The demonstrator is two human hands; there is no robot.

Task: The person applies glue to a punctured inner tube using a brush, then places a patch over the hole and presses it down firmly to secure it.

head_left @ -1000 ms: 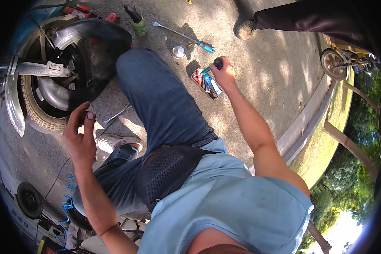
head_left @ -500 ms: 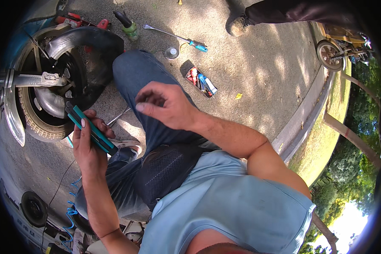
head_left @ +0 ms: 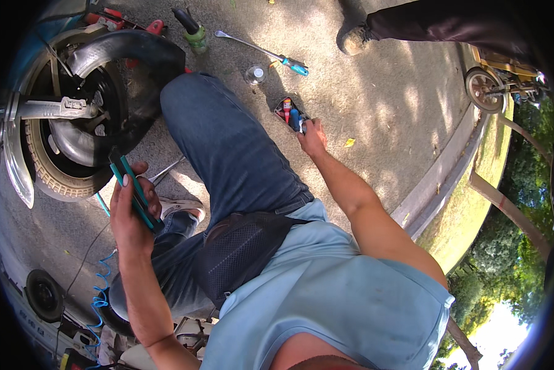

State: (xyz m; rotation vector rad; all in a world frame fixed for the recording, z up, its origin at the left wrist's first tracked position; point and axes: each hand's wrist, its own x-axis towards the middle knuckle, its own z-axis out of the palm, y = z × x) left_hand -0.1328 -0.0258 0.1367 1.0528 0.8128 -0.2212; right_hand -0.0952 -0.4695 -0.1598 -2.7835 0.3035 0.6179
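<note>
My left hand (head_left: 131, 223) is closed round a long teal-and-black hand tool (head_left: 139, 198), held up at a slant beside the wheel; its exact kind is unclear. At full reach, my right hand (head_left: 313, 138) is at the small open box (head_left: 279, 113) on the ground. Its bent fingers are at the box's near right end, by a blue tube (head_left: 295, 117), and hide what they grip. A red tube (head_left: 287, 107) stands in the same box. Left of my knee, a black inner tube (head_left: 144, 52) hangs out of the tyred wheel (head_left: 49, 176).
Beyond my knee lie a long metal lever with a blue handle (head_left: 297, 66), a green bottle (head_left: 195, 41) and a clear round container (head_left: 255, 75). Another person's shoe (head_left: 354, 41) is at the far right. A blue coiled hose (head_left: 99, 302) runs at the lower left.
My right hand has moved from above my thigh, forward and right, down to the small box. My left hand still holds the teal-and-black tool, slightly lower and turned a little.
</note>
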